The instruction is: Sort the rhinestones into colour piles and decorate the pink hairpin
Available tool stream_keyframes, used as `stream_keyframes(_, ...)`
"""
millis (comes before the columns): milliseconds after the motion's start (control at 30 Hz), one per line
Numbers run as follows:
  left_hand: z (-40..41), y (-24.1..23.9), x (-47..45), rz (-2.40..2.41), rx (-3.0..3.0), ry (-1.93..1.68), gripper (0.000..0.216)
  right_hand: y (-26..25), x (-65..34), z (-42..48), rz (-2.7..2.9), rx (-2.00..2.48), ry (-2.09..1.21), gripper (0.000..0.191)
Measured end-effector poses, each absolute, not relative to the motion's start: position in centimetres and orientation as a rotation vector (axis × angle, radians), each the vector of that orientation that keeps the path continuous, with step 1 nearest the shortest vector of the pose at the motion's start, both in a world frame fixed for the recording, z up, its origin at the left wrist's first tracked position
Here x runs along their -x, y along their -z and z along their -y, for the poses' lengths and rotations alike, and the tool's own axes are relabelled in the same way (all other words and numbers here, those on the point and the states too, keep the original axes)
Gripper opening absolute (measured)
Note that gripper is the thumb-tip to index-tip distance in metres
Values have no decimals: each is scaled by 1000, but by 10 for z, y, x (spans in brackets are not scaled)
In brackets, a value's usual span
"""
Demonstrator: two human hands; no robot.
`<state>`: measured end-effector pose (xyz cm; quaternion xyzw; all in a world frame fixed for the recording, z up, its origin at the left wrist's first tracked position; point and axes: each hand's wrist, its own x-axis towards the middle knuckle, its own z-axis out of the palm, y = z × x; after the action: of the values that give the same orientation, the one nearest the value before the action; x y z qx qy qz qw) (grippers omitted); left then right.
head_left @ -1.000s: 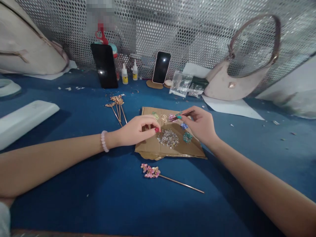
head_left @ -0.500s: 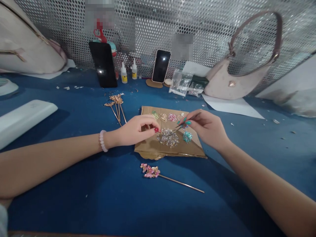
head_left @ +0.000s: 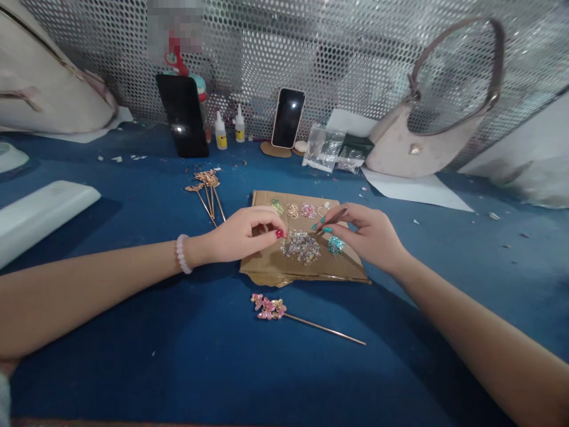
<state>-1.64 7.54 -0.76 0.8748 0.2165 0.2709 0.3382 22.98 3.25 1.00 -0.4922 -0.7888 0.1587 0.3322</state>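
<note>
My right hand (head_left: 368, 234) holds metal tweezers (head_left: 336, 219) between thumb and fingers, tips close above a pile of silvery rhinestones (head_left: 302, 247). To the left of that pile, my left hand (head_left: 246, 236) has its thumb and forefinger pinched together; anything between them is too small to name. Both hands are over a piece of cardboard (head_left: 271, 270). Teal rhinestones (head_left: 335, 245) lie beside the right fingers. Along its far side are small green (head_left: 277, 206), gold (head_left: 292, 210) and pink piles (head_left: 308, 210). Nearer me, a hairpin with pink flowers (head_left: 269, 307) rests on the blue table.
Several gold hairpins (head_left: 208, 179) lie beyond my left hand. Behind stand a black tablet (head_left: 183, 115), two small glue bottles (head_left: 221, 133) and a phone (head_left: 288, 118). Plastic bags (head_left: 323, 148) and a handbag (head_left: 415, 154) are back right; a white device (head_left: 48, 207) lies left.
My right hand has shifted slightly and the tweezers stand more upright over the silvery pile. My left hand keeps its pinch. The whole view has moved a little.
</note>
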Motion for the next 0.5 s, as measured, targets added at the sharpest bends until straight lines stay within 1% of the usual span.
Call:
stream_keyframes(167, -75, 8, 17, -564, -2279, -713, 14, -13, -232, -34, 2041, 1323, -369, 10)
stream_keyframes(333, -76, 9, 17, -554, -2283, -709, 14, -12, -240, -37, 1975, 1379, -337, 14)
stream_keyframes(500, -76, 8, 17, -538, -2293, -705, 14, -13, -239, -38, 2102, 1384, -241, 10)
